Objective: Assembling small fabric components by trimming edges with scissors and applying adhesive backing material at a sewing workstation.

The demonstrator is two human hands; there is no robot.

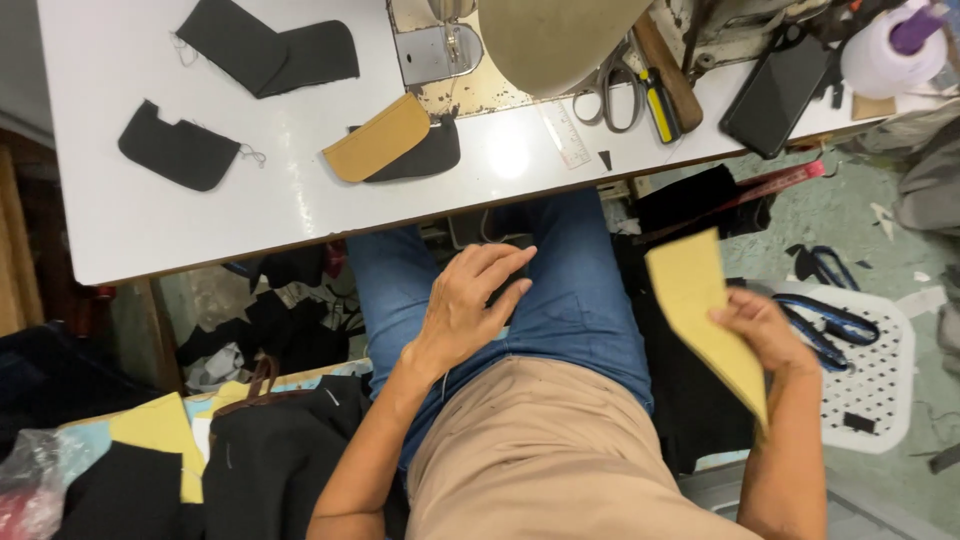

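I note my right hand pinching the flat yellow card pattern piece, long axis slanting toward the white surface's near edge. Left hand rests loose and ungrasping on my lap.

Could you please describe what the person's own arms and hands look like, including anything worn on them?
Both arms are bare, with no sleeves in view. The left hand and the right hand wear no gloves, and no rings, watch or bracelets show. The fingers are bare too. Nothing is marked or taped on either arm.
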